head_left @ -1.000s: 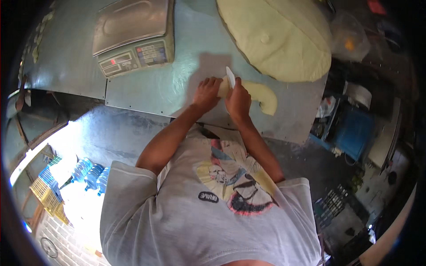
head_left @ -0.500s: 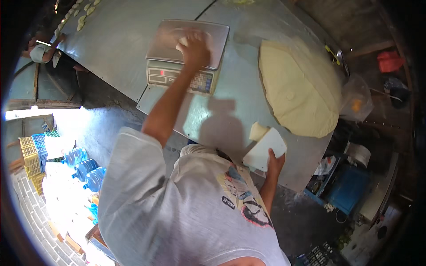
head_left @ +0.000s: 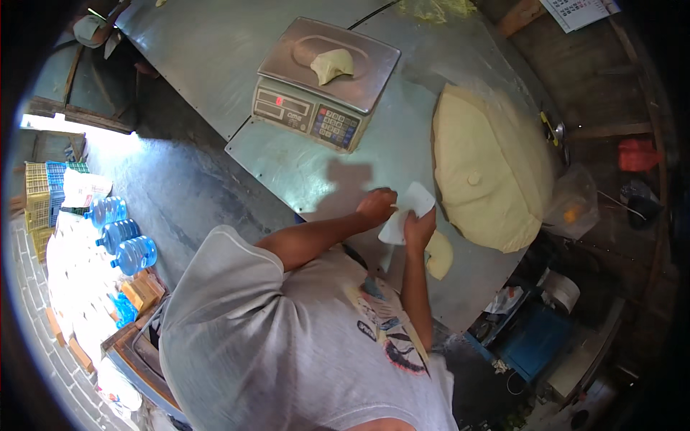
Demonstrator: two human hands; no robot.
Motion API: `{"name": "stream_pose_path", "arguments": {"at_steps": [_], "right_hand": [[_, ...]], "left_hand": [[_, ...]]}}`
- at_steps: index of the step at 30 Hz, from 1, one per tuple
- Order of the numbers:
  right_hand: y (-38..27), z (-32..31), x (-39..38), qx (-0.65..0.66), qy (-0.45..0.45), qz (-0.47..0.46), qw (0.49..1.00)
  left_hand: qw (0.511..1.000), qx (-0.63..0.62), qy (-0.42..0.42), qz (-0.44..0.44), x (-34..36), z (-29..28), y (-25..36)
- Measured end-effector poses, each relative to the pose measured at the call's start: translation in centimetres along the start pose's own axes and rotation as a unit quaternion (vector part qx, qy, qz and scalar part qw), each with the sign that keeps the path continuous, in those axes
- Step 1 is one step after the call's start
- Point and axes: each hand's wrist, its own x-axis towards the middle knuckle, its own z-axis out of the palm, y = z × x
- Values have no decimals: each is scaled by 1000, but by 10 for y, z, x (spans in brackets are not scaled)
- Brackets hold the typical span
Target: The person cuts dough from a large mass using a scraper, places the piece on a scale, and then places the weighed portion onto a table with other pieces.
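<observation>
A white dough scraper (head_left: 415,199) is gripped in my right hand (head_left: 420,231), its flat blade tilted over the metal table. My left hand (head_left: 378,207) is closed beside the scraper's left edge; what its fingers pinch, if anything, is too small to make out. Next to my right wrist lies a curved strip of dough (head_left: 439,256). On the steel pan of the digital scale (head_left: 327,100) rests a lump of dough (head_left: 332,66), with no hand on it. The large flattened mass of dough (head_left: 489,172) spreads across the right side of the table.
The metal table (head_left: 208,79) ends in an edge near my body. Another person's arm (head_left: 90,30) shows at the far left. Blue water bottles (head_left: 135,255) and stacked crates (head_left: 37,201) stand on the left. A clear bag (head_left: 575,201) sits beyond the dough.
My left hand has left the scale and come to the scraper, and the lump stays on the pan. The view has shifted, and the dough strip beside the scraper shows more fully.
</observation>
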Motion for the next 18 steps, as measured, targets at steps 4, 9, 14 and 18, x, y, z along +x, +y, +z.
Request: {"name": "stream_pose_path", "arguments": {"at_steps": [4, 9, 14, 18], "right_hand": [[40, 9, 13, 137, -64, -55, 987], [42, -29, -33, 291, -120, 69, 947], [70, -71, -53, 309, -56, 138, 939], [79, -94, -63, 407, -5, 124, 905]], "left_hand": [[982, -94, 30, -162, 9, -18, 7], [962, -205, 175, 27, 9, -65, 18], [940, -13, 316, 131, 37, -161, 39], [925, 184, 328, 63, 57, -167, 31]]}}
